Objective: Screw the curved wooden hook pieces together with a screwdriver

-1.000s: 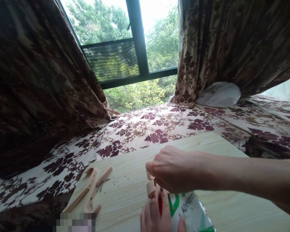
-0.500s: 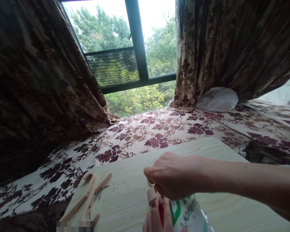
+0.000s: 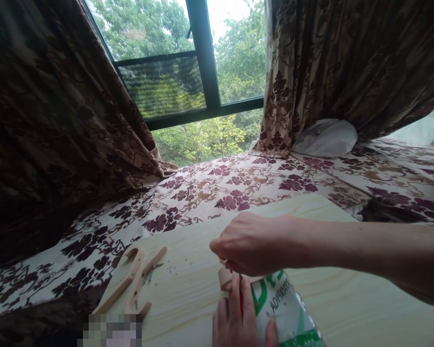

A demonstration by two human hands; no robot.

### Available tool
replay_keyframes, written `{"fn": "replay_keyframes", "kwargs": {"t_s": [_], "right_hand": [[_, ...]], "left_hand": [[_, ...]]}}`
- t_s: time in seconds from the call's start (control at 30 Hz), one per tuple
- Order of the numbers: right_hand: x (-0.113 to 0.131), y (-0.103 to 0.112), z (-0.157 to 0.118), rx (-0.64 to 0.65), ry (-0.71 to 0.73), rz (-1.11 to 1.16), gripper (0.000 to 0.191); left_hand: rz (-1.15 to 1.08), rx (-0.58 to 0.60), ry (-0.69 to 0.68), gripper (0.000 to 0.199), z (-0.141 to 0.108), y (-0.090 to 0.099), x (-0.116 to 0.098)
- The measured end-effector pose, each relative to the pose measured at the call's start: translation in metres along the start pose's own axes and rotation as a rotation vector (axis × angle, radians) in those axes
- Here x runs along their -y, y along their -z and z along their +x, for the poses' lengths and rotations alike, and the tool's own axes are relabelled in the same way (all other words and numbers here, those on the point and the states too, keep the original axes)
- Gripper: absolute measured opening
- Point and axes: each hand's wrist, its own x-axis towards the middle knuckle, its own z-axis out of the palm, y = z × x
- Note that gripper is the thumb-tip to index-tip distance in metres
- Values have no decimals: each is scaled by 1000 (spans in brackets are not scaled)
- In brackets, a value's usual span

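My right hand (image 3: 251, 243) is closed in a fist above the board, palm down. What it grips is hidden; a thin dark tip and a bit of red show under its fingers. Just below, my left hand (image 3: 235, 315) lies with fingers stretched forward and apart, the thumb out to the right. Between its fingers a narrow red thing (image 3: 242, 301) shows, its kind unclear. A curved pale wooden piece (image 3: 224, 278) sits at the left fingertips, under the right hand. Beneath both hands lies a white and green printed plastic packet (image 3: 282, 306), partly covered by my left hand.
Curved wooden pieces (image 3: 121, 291) lie on the left of the pale wooden board (image 3: 188, 289), with small metal pieces (image 3: 150, 272) that look like screws and crumbs beside them. Flowered cloth (image 3: 202, 193) spreads behind. Beyond are curtains, a window and a white plastic bag (image 3: 327, 137).
The view has tilted down a little. My right fist stays over the wooden piece, slightly turned. More of my left hand and the packet shows.
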Motion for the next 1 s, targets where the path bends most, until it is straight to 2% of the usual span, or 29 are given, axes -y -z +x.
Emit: {"fn": "replay_keyframes", "kwargs": {"t_s": [0.2, 0.3, 0.4, 0.5, 0.67, 0.83, 1.0], "right_hand": [[1, 5, -2, 12, -94, -63, 12], [3, 11, -5, 17, -14, -65, 3], [4, 13, -6, 13, 32, -27, 8], [2, 8, -5, 44, -31, -31, 8], [-1, 6, -5, 26, -140, -69, 15], [2, 16, -7, 130, -62, -33, 13], [0, 8, -7, 65, -59, 20, 13]], "left_hand": [[-66, 31, 16, 47, 2, 6, -1], [-95, 72, 31, 50, 1, 9, -2], [-114, 97, 40, 52, 1, 11, -2], [-120, 101, 43, 52, 2, 12, -2], [-116, 89, 47, 51, 1, 10, -3], [-139, 68, 76, 51, 2, 11, -6], [-149, 91, 94, 51, 4, 15, -8]]}}
